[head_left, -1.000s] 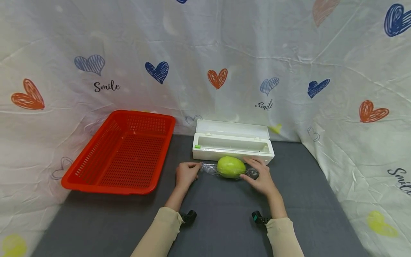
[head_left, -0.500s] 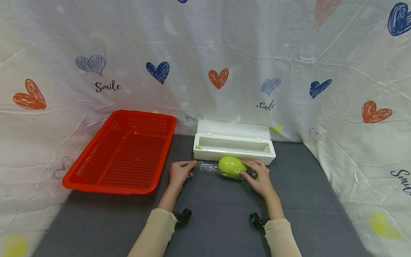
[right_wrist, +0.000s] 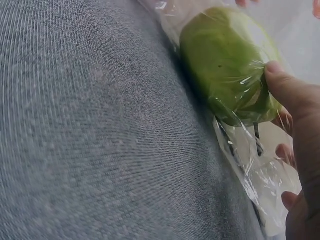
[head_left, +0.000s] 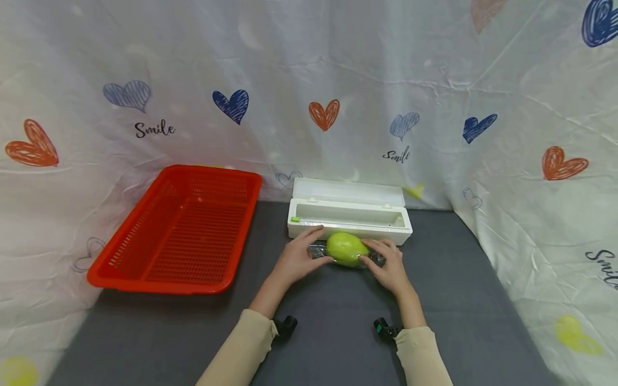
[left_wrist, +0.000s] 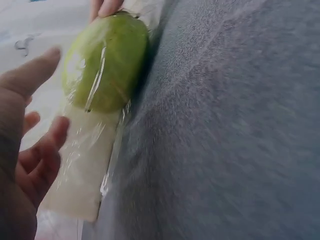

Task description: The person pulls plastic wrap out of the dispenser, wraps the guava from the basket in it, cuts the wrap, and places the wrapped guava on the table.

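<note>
A green oval fruit (head_left: 345, 248), wrapped in clear cling film (left_wrist: 82, 150), lies on the grey cloth in front of a white cling film box (head_left: 381, 232). Loose film trails from both ends of it. My right hand (head_left: 390, 268) holds the fruit's right end, its thumb pressed on the film at the near side and the fingers behind. At the left end, my left hand (head_left: 295, 261) spreads its thumb and fingers around the loose film. In the left wrist view, a gap shows between those fingers and the fruit (left_wrist: 107, 62).
The box's lid (head_left: 347, 188) is raised at the back, and a small green piece (head_left: 295, 219) sits on its left front edge. A red perforated basket (head_left: 222, 287) stands at the left. Behind hangs a white curtain (head_left: 285, 69) printed with hearts.
My left hand pulled the left end of the film outward, then let go and moved right towards the fruit, fingers spreading. My right hand has kept its hold on the right end.
</note>
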Demonstrator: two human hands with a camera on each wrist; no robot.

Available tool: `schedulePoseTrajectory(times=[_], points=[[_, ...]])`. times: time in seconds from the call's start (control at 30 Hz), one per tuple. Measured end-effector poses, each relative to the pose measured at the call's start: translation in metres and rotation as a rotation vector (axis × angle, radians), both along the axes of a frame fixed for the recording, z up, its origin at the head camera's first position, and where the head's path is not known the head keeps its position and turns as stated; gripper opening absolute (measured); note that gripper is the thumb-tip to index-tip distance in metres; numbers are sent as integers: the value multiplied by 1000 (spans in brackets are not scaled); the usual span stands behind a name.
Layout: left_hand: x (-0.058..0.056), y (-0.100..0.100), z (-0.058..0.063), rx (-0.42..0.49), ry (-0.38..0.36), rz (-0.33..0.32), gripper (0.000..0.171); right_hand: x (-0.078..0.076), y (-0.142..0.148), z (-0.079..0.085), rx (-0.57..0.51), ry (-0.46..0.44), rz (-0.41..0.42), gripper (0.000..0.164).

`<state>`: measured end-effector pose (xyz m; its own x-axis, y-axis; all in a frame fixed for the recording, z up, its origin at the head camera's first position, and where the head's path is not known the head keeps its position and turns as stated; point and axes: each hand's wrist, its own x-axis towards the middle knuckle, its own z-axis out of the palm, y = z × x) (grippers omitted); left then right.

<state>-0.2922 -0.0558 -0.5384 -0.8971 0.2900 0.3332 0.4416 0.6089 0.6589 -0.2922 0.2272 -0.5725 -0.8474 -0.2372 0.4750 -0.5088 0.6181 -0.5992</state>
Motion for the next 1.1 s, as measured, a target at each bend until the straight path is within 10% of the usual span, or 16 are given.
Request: schedulePoseTrajectory(times=[0.5, 1.1], points=[[-27, 12, -6, -270, 25, -181, 85, -1, 1, 4, 17, -14, 40, 46], [-41, 12, 2, -199, -115, -228, 84, -2, 3, 8, -17, -77, 48, 42]])
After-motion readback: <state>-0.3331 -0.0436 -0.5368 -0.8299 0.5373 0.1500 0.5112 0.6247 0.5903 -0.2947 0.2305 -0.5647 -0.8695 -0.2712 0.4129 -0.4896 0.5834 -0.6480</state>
